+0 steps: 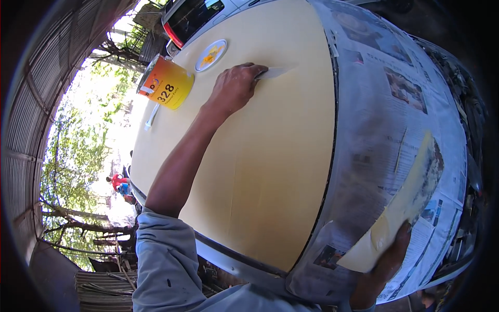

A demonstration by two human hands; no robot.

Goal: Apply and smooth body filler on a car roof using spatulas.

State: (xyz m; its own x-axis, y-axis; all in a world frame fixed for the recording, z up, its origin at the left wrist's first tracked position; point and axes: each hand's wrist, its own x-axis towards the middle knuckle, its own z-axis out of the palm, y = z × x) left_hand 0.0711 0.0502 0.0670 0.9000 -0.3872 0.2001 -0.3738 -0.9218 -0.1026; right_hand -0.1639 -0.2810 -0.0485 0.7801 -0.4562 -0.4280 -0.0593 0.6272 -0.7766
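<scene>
My left hand [234, 88] reaches across a car roof [260, 171] coated in pale yellow. Its fingers are closed on a thin, light putty spreader [269, 73], whose edge lies at the roof surface beside a paler patch. My right hand [390, 257], low on the right, grips the lower part of a long, pale yellow putty board [395, 213]. Grey, rough smears mark the board's upper end. Left of my left hand stands a yellow and orange tin [171, 86]. Near it lies a white round lid [211, 55] with orange-yellow paste on it.
Newspaper sheets [364, 104] cover the car's glass to the right of the roof. A small white stick-like tool [152, 116] lies by the tin. Another vehicle [197, 21] is parked beyond. A person in red [118, 180] is far off at left, near a corrugated metal wall [39, 88].
</scene>
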